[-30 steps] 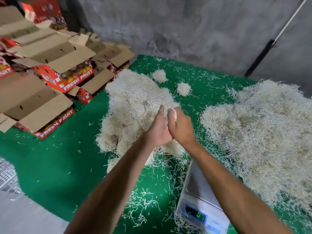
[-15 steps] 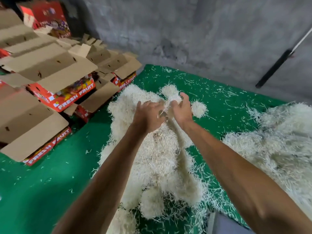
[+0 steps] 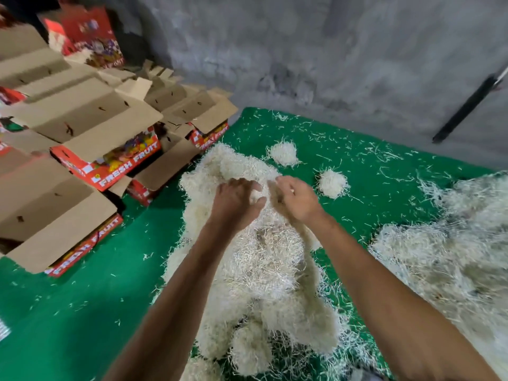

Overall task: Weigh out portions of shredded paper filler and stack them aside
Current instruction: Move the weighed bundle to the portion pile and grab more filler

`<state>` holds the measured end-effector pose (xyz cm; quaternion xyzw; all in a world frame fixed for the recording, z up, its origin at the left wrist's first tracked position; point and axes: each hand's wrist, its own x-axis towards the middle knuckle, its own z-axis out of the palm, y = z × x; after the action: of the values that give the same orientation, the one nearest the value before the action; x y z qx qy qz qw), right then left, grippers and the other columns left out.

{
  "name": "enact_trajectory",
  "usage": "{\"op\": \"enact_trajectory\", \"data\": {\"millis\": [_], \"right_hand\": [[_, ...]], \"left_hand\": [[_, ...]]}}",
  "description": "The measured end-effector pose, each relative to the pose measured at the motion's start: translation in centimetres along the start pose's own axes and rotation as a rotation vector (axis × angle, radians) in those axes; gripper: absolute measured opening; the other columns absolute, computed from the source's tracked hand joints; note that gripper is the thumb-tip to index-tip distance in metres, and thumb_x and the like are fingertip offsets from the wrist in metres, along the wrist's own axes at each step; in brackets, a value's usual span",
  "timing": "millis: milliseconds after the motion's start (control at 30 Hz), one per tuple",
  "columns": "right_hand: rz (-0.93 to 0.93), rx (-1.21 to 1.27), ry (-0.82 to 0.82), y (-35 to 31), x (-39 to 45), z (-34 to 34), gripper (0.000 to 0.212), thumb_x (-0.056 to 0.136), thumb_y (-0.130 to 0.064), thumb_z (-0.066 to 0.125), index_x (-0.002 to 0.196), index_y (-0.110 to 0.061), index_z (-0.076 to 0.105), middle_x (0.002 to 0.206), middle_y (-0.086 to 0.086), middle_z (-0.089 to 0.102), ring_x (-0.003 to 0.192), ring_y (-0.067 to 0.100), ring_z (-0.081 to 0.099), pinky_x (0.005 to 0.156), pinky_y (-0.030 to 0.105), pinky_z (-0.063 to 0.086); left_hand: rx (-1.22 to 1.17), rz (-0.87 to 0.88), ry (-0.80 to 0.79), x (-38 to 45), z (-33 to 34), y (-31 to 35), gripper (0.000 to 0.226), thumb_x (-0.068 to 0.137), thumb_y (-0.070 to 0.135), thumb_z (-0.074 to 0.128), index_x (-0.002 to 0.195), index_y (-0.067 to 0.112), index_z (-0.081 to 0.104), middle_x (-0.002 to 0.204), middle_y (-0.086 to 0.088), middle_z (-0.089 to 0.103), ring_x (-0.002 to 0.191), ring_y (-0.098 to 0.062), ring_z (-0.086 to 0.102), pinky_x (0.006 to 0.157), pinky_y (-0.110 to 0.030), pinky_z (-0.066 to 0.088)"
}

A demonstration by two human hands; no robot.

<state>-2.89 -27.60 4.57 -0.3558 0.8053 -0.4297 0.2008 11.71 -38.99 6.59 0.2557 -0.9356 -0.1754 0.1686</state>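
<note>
1. Since half a second ago, both hands sit lower against the far part of the stack of weighed portions (image 3: 255,259), and they have drawn a little apart; a second ago they were pressed close together nearer the body, above the scale, which is now out of view.
2. Left hand (image 3: 236,202) rests palm-down on the top of the stack, fingers bent over the fluff. Whether they pinch any paper I cannot tell; the frame is blurred there.
3. Right hand (image 3: 297,200) lies just beside it to the right, fingers curled loosely down into the same clump. Its grip too is unclear, though pale strands show between the two hands.
4. Between the hands sits the newest portion, at the far end of the stack. The stack's long axis runs from near the body away towards the wall, so the drop point lies straight ahead of both hands, equally near to each.
5. By my judgement the portion is being set down, and the next move is back and to the right: the loose heap of shredded paper (image 3: 450,257) lies well to the right, nearer the right hand.
6. Two small clumps (image 3: 332,182) sit apart on the green mat (image 3: 82,312), beyond the right hand.
7. Open fruit cartons (image 3: 110,160) stand on the left, clear of the stack.
</note>
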Motion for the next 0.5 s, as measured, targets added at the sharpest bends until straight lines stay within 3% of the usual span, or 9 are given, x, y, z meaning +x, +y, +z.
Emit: {"op": "enact_trajectory", "data": {"millis": [133, 267, 500], "right_hand": [[-0.093, -0.088, 0.123, -0.5, -5.4, -4.7, 0.039, 0.112, -0.038, 0.041, 0.134, -0.017, 0.064, 0.133, 0.002, 0.066, 0.12, 0.016, 0.06, 0.104, 0.034, 0.048], [-0.088, -0.165, 0.165, 1.8, -13.2, -9.1, 0.035, 0.11, -0.031, 0.044, 0.136, -0.015, 0.062, 0.131, 0.003, 0.067, 0.115, 0.013, 0.06, 0.105, 0.036, 0.049], [0.08, -0.312, 0.235, 10.5, -24.2, -15.2, 0.043, 0.109, -0.035, 0.047, 0.144, -0.011, 0.056, 0.143, 0.01, 0.06, 0.132, 0.024, 0.056, 0.112, 0.047, 0.046]], "left_hand": [[-0.109, 0.062, -0.034, -2.7, 0.0, 6.4, 0.028, 0.093, 0.032, 0.067, 0.119, 0.02, 0.07, 0.114, -0.002, 0.072, 0.099, -0.019, 0.063, 0.097, -0.041, 0.049], [-0.124, 0.14, -0.148, -6.0, 2.4, 13.2, 0.024, 0.096, 0.032, 0.06, 0.116, 0.021, 0.066, 0.109, 0.003, 0.07, 0.097, -0.018, 0.063, 0.089, -0.037, 0.052], [-0.167, 0.264, -0.35, -10.3, 9.4, 23.9, 0.034, 0.095, 0.034, 0.066, 0.128, 0.031, 0.06, 0.128, 0.006, 0.063, 0.117, -0.017, 0.059, 0.109, -0.044, 0.039]]}}
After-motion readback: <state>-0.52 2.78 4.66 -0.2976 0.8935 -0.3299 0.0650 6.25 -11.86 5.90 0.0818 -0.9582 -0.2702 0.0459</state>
